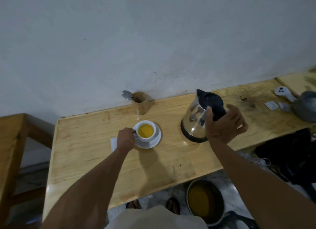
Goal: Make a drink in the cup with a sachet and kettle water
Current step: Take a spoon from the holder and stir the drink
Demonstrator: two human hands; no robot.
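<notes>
A white cup [146, 131] holding yellow liquid stands on a white saucer [153, 142] on the wooden table [95, 153]. My left hand [125, 139] pinches the cup's handle on its left side. A steel kettle [199, 116] with a black lid and base stands upright to the right. My right hand [225, 124] is around the kettle's black handle, fingers loosely spread. A white sachet [113, 143] lies flat on the table, partly hidden under my left wrist.
A wooden holder [139, 103] with spoons stands by the wall behind the cup. At far right lie small packets [271, 105], a white controller [283, 92] and a grey pot [306, 107]. A pot of yellow liquid [205, 201] sits on the floor below the table edge.
</notes>
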